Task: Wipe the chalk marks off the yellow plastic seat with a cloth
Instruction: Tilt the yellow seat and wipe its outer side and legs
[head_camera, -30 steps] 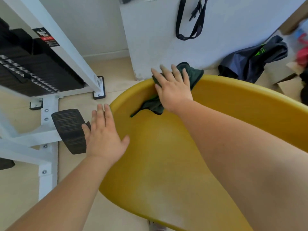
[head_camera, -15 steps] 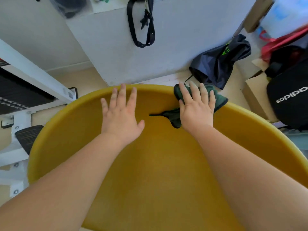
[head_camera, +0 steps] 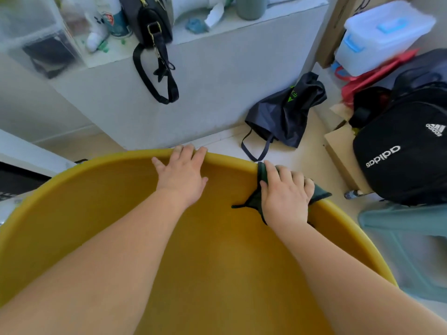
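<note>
Leaning over the yellow seat (head_camera: pixel 96 201), a person has both bare arms stretched across it toward the far rim. The seat is a big curved plastic shell filling the lower half of the view, its back edge just in front of a white ledge (head_camera: pixel 217 76).

The right hand (head_camera: pixel 285 197) is on the cloth (head_camera: pixel 253 202), a dark green rag draped over the rim toward the right end of that far edge. Palm down, index finger fairly straight, the other fingers bent over the edge, so the grip has the cloth pinned against the plastic. One corner of the rag pokes out past the little finger, and a thin tail trails left onto the inside of the seat.

The left hand (head_camera: pixel 182 176) is apart from the cloth, further left along the same rim. It lies flat on the inner wall, fingers together, fingertips (head_camera: pixel 186 151) just reaching the top of the edge, thumb out to the side. No grip on anything, it's just resting on the seat.

Around it: a black handbag (head_camera: pixel 147 18) sits on the ledge with its strap (head_camera: pixel 154 88) hanging down the front. On the floor behind the seat is a crumpled navy bag (head_camera: pixel 283 114). Off to the right there's a black backpack (head_camera: pixel 406 153), a cardboard box (head_camera: pixel 343 151) and a clear plastic tub (head_camera: pixel 382 32) with blue latches. A pale teal stool (head_camera: pixel 411 238) stands near the seat's right side.
</note>
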A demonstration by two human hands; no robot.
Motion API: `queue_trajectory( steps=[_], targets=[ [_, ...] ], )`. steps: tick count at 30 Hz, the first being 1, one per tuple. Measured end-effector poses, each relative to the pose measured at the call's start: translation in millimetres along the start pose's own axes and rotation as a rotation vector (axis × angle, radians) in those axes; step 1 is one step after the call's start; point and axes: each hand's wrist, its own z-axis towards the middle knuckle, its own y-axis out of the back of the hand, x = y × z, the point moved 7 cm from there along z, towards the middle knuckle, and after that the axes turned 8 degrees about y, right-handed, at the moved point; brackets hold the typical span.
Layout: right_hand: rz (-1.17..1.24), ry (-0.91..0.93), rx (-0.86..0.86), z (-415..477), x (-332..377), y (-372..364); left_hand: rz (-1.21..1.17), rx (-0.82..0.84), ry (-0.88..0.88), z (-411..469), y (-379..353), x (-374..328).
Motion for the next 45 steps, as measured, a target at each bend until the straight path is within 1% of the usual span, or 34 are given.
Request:
queue_trajectory(
  steps=[2, 4, 7, 9, 15, 19, 22, 24, 27, 31, 36, 39, 43, 45],
  targets=[
    [0.018, -0.033, -0.008, 16, 9, -4, 0.039, -0.042, -0.027, 22, 12, 1],
    [0.032, -0.064, -0.052, 26, 23, -5, 0.047, -0.068, -0.060, 42, 20, 8],
    [0.045, -0.049, -0.084, 48, 53, -9, 0.036, -0.093, -0.082, 64, 24, 39],
    [0.048, -0.002, -0.060, 73, 80, -12, 0.007, -0.103, -0.061, 79, 28, 71],
    [0.007, 0.171, 0.068, 159, 183, -20, -0.048, -0.051, 0.095, 121, 42, 188],
    [0.016, 0.183, 0.109, 191, 239, -31, -0.085, 0.001, 0.105, 137, 44, 247],
    [0.002, 0.184, 0.054, 196, 252, -41, -0.153, -0.013, 0.132, 137, 36, 281],
    [0.007, 0.193, -0.034, 193, 250, -45, -0.206, -0.101, 0.179, 131, 27, 299],
    [0.009, 0.232, -0.152, 192, 246, -51, -0.304, -0.215, 0.188, 126, 17, 311],
    [0.076, 0.271, -0.202, 212, 248, -51, -0.353, -0.247, 0.218, 144, 22, 318],
    [0.057, 0.307, -0.177, 259, 251, -51, -0.344, -0.279, 0.242, 178, 39, 318],
    [0.065, 0.332, -0.179, 278, 255, -50, -0.312, -0.271, 0.264, 192, 46, 319],
    [0.123, 0.375, -0.171, 295, 265, -41, -0.250, -0.244, 0.360, 197, 55, 323],
    [0.162, 0.393, -0.179, 300, 267, -35, -0.232, -0.244, 0.403, 191, 62, 313]
  ],
)
